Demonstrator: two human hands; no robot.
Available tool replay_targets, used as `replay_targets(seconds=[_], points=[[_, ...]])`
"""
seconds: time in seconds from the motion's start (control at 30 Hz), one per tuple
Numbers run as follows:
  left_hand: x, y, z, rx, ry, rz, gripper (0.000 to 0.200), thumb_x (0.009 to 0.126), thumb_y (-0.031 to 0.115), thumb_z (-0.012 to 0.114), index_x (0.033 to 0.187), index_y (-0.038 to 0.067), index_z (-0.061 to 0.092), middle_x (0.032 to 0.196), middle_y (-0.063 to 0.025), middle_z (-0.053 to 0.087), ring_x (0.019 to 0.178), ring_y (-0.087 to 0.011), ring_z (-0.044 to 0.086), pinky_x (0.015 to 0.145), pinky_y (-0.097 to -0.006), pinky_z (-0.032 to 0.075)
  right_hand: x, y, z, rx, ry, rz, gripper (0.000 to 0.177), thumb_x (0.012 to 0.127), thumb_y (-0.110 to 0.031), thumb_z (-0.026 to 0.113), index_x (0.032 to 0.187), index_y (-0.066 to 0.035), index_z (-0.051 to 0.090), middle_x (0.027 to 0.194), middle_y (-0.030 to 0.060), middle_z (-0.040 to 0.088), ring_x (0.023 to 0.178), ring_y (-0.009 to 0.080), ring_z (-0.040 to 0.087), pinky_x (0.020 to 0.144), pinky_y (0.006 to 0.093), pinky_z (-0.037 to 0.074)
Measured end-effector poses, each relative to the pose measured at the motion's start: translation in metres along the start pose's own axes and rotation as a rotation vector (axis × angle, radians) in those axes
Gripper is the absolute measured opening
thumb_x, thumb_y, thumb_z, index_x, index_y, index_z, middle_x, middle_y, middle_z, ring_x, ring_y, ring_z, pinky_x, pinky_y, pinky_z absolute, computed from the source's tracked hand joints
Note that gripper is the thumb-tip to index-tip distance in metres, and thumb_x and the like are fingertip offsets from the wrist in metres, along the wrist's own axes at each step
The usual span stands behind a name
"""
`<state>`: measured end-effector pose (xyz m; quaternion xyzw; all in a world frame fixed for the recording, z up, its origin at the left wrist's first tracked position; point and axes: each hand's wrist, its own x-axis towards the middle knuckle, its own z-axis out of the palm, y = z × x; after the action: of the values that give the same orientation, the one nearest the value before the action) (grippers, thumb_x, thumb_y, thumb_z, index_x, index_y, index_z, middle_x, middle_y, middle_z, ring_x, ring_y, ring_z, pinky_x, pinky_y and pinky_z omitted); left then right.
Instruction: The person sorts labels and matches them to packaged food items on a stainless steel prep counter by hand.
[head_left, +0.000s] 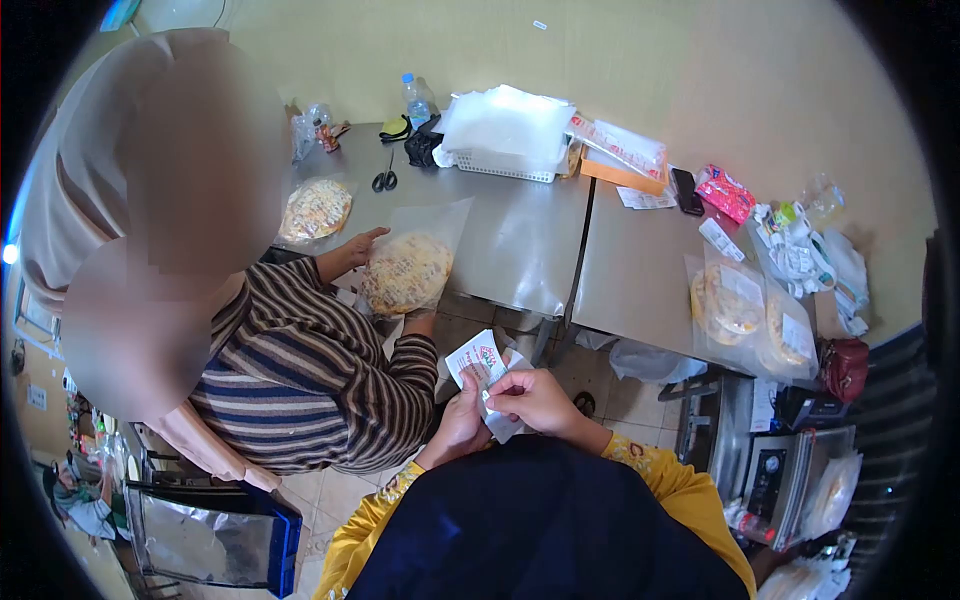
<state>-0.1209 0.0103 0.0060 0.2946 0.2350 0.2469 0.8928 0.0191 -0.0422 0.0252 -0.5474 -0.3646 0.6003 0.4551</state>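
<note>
Close in front of my body, my left hand (459,417) is closed on white printed label sheets (468,361) with red and green print. The fingertips of my right hand (540,401) pinch at the sheets' right side, where a small label seems to be lifted; the detail is too small to be sure. Both hands are nearly touching, over the gap in front of the table. To my left, a person in a striped top holds a pizza in a clear plastic bag (407,274) at the table's edge.
On the steel table (510,235) are another bagged pizza (316,210), scissors (385,181), a white basket (505,172) under plastic sheets, and a water bottle (415,103). At right lie a phone (688,192), labelled pizza bags (725,310) and a maroon pouch (845,370).
</note>
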Motion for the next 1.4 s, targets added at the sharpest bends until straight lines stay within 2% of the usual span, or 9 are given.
replay_targets(seconds=[0.3, 0.4, 0.6, 0.7, 0.83, 1.03, 1.07, 1.17, 1.4], points=[[0.0, 0.0, -0.003, 0.092, 0.0, 0.031, 0.069, 0.089, 0.055, 0.027, 0.135, 0.004, 0.03, 0.129, -0.0099, 0.041, 0.119, -0.0217, 0.041, 0.101, -0.037, 0.031, 0.005, 0.004, 0.012, -0.186, 0.121, -0.164, 0.02, 0.072, -0.016, 0.07, 0.078, 0.002, 0.062, 0.072, 0.0104, 0.064, 0.065, 0.013, 0.06, 0.061, 0.0277, 0.048], [0.006, 0.002, -0.002, 0.061, -0.038, 0.012, 0.069, 0.089, 0.055, 0.027, 0.134, 0.003, 0.03, 0.131, -0.011, 0.04, 0.121, -0.0233, 0.04, 0.102, -0.0385, 0.03, 0.008, 0.002, 0.001, -0.262, 0.107, -0.075, 0.025, 0.069, -0.021, 0.073, 0.074, 0.001, 0.061, 0.071, 0.0111, 0.063, 0.066, 0.0155, 0.061, 0.061, 0.029, 0.048], [0.028, 0.0, 0.021, -0.022, 0.031, 0.019, 0.069, 0.089, 0.056, 0.026, 0.133, 0.004, 0.031, 0.13, -0.0119, 0.041, 0.12, -0.0261, 0.041, 0.103, -0.0409, 0.03, 0.001, 0.001, -0.039, -0.47, 0.24, -0.217, 0.034, 0.066, -0.025, 0.076, 0.08, 0.001, 0.059, 0.07, 0.0116, 0.062, 0.068, 0.0194, 0.062, 0.062, 0.0307, 0.048], [0.043, -0.004, 0.034, -0.069, 0.061, -0.01, 0.067, 0.089, 0.054, 0.026, 0.133, 0.004, 0.032, 0.129, -0.0112, 0.042, 0.119, -0.0261, 0.042, 0.102, -0.0411, 0.03, -0.001, 0.008, -0.06, -0.356, 0.329, -0.309, 0.033, 0.066, -0.02, 0.076, 0.083, 0.001, 0.058, 0.073, 0.0111, 0.063, 0.068, 0.018, 0.062, 0.063, 0.0299, 0.049], [0.069, -0.021, 0.041, -0.02, 0.104, -0.043, 0.063, 0.091, 0.052, 0.026, 0.131, 0.004, 0.035, 0.127, -0.0104, 0.045, 0.118, -0.0254, 0.043, 0.102, -0.0404, 0.031, 0.004, 0.02, -0.1, -0.132, 0.247, -0.223, 0.026, 0.068, -0.013, 0.075, 0.083, 0.002, 0.061, 0.074, 0.0084, 0.064, 0.068, 0.0128, 0.061, 0.063, 0.0263, 0.049], [0.1, -0.036, 0.075, 0.034, 0.081, -0.057, 0.056, 0.088, 0.037, 0.05, 0.13, 0.003, 0.038, 0.122, -0.0119, 0.049, 0.113, -0.0281, 0.047, 0.098, -0.0419, 0.035, 0.007, 0.024, -0.157, -0.046, 0.155, -0.165, 0.018, 0.072, -0.007, 0.072, 0.086, 0.003, 0.064, 0.077, 0.0064, 0.065, 0.069, 0.0088, 0.059, 0.064, 0.0228, 0.048], [0.107, -0.039, 0.077, -0.038, 0.079, -0.07, 0.058, 0.081, 0.029, 0.06, 0.128, 0.002, 0.04, 0.121, -0.0128, 0.05, 0.113, -0.0281, 0.048, 0.098, -0.0421, 0.035, 0.008, 0.022, -0.164, -0.033, 0.144, -0.154, 0.018, 0.073, -0.006, 0.072, 0.086, 0.003, 0.065, 0.077, 0.0066, 0.065, 0.07, 0.0089, 0.059, 0.065, 0.0227, 0.048], [0.124, -0.045, 0.087, -0.011, 0.006, -0.04, 0.051, 0.085, 0.025, 0.055, 0.128, 0.003, 0.04, 0.123, -0.0124, 0.049, 0.113, -0.0259, 0.048, 0.098, -0.0395, 0.035, 0.009, 0.02, -0.187, -0.025, 0.103, -0.152, 0.018, 0.073, -0.006, 0.071, 0.087, 0.004, 0.064, 0.077, 0.0071, 0.065, 0.07, 0.0091, 0.06, 0.065, 0.0226, 0.048], [0.152, -0.065, 0.108, -0.016, 0.052, -0.03, 0.051, 0.081, 0.018, 0.058, 0.126, 0.0, 0.041, 0.119, -0.0124, 0.051, 0.11, -0.0261, 0.05, 0.096, -0.04, 0.037, 0.009, 0.024, -0.23, 0.054, 0.064, -0.207, 0.012, 0.074, -0.004, 0.069, 0.081, 0.003, 0.062, 0.073, 0.0063, 0.063, 0.066, 0.0084, 0.057, 0.06, 0.0226, 0.046]])
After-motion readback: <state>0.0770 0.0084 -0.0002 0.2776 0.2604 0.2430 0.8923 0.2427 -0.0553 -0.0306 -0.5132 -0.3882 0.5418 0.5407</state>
